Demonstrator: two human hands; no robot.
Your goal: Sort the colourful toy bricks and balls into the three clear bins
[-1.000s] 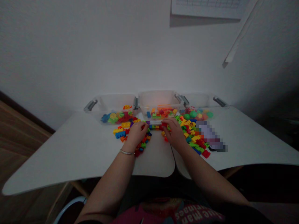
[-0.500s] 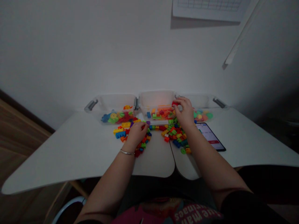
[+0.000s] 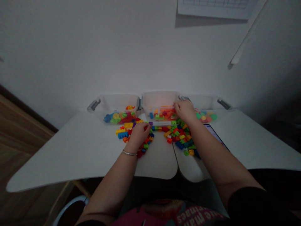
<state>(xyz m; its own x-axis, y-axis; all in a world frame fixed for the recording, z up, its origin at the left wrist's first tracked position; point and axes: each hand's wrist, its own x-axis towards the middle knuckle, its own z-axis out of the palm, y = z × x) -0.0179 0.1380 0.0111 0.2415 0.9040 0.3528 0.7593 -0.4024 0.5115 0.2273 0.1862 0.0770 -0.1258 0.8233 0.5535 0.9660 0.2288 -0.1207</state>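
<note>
A: What's hard to make out?

B: The right forearm (image 3: 218, 161) covers much of the phone (image 3: 213, 131) and the right brick pile (image 3: 182, 137). The left hand (image 3: 140, 131) hides the middle of the left brick pile (image 3: 123, 135). The paper sheet (image 3: 213, 8) is cut off at the top.

A: And the fingers?

B: The left hand's curl inward over its pile; I can't tell whether they grip a brick. The right hand (image 3: 184, 110) is at the near right corner of the middle box (image 3: 160, 98), fingers bent; whether they're apart, together or holding something, I can't tell.

A: The bricks?

B: In 2 piles on the worktop (image 3: 156, 160), with more pieces inside the box.
</note>
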